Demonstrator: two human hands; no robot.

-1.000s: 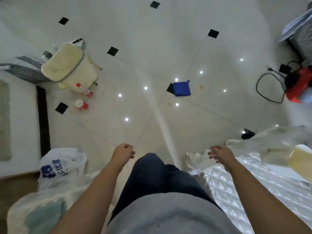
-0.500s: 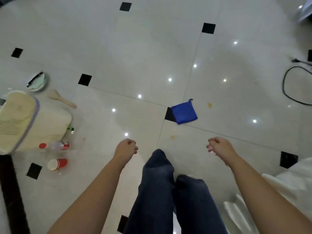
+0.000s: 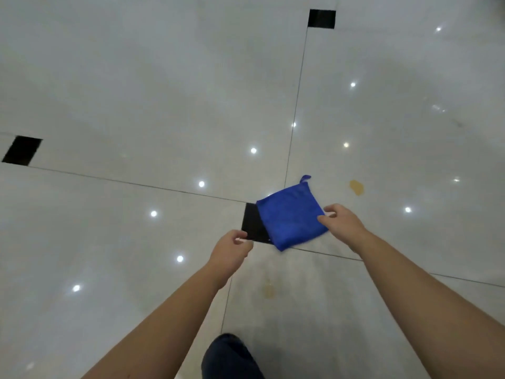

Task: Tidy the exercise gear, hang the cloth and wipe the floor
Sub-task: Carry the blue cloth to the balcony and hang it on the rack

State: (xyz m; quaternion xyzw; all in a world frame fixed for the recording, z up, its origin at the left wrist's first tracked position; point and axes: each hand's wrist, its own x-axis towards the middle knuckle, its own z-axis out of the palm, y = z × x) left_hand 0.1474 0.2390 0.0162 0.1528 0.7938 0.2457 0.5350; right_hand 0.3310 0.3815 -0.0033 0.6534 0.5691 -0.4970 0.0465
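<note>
Looking down on a glossy pale tiled floor (image 3: 136, 91) with small black square inlays (image 3: 21, 150) at the tile corners and dark grout lines crossing near centre. No writing, brand or label is readable anywhere; no containers are in view.

Folded square blue microfibre cloth (image 3: 289, 216) lies flat on the floor at centre right, partly covering a black inlay at the grout crossing. A small blue hanging loop (image 3: 305, 178) sticks out from its far corner.

Right hand (image 3: 341, 222) is at the cloth's right edge, fingers curled and slightly parted, fingertips (image 3: 322, 220) overlapping the cloth's right corner. Whether they touch or grip the fabric cannot be told.

Left hand (image 3: 231, 248) is just left of the cloth's near corner, over the black inlay's edge, loosely curled with thumb and fingers drawn close together, holding nothing visible. Apart from the cloth.

Yellowish stain (image 3: 356, 187) sits on the floor just right of and beyond the cloth. A fainter yellowish smear (image 3: 268, 289) lies nearer, between the forearms.

Dark blue trouser knee (image 3: 229, 356) shows at the bottom edge. Round bright reflections of ceiling lights (image 3: 201, 184) dot the tiles.
</note>
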